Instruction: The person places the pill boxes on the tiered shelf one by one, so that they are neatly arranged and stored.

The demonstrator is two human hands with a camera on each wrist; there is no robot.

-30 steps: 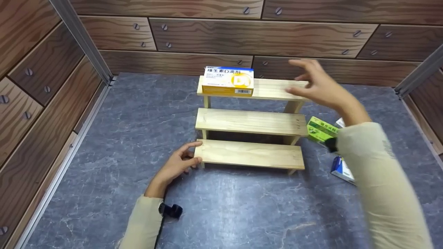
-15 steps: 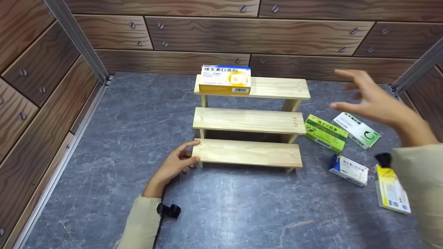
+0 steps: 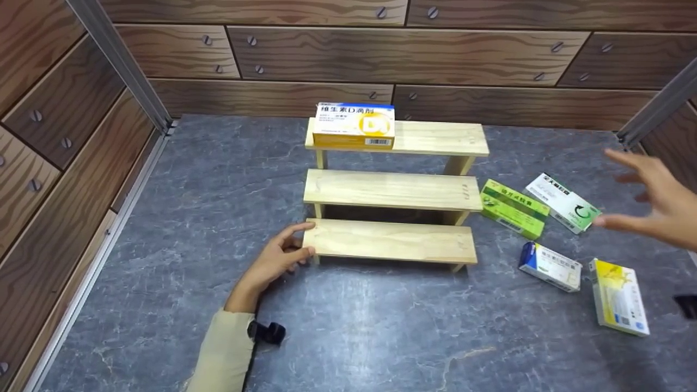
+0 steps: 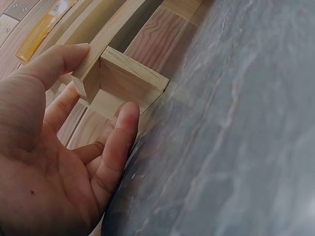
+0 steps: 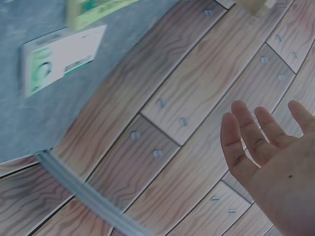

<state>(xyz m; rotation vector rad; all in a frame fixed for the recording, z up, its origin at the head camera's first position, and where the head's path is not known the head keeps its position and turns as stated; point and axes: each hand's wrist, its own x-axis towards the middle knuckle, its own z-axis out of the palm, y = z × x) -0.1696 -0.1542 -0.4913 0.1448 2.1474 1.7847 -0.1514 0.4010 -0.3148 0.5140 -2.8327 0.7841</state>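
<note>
A three-step wooden display stand (image 3: 390,241) stands on the grey marbled surface. My left hand (image 3: 270,265) grips the left end of its lowest step; in the left wrist view the thumb (image 4: 74,55) presses on the board's edge. On the top step, at the left, lies a white and orange medicine box (image 3: 354,126) with a blue edge. My right hand (image 3: 656,198), fingers spread and holding nothing, is at the far right in the head view. Nearest to it is a white and green medicine box (image 3: 563,202).
Right of the stand lie a bright green medicine box (image 3: 514,209), a blue and white one (image 3: 550,267) and a yellow and white one (image 3: 619,296). Wood-patterned walls (image 3: 414,57) enclose the back and sides, with a metal strip (image 3: 117,65) in the left corner.
My right hand has moved from above the top step's right end to the far right, uncovering the boxes there. The left hand keeps its place on the stand.
</note>
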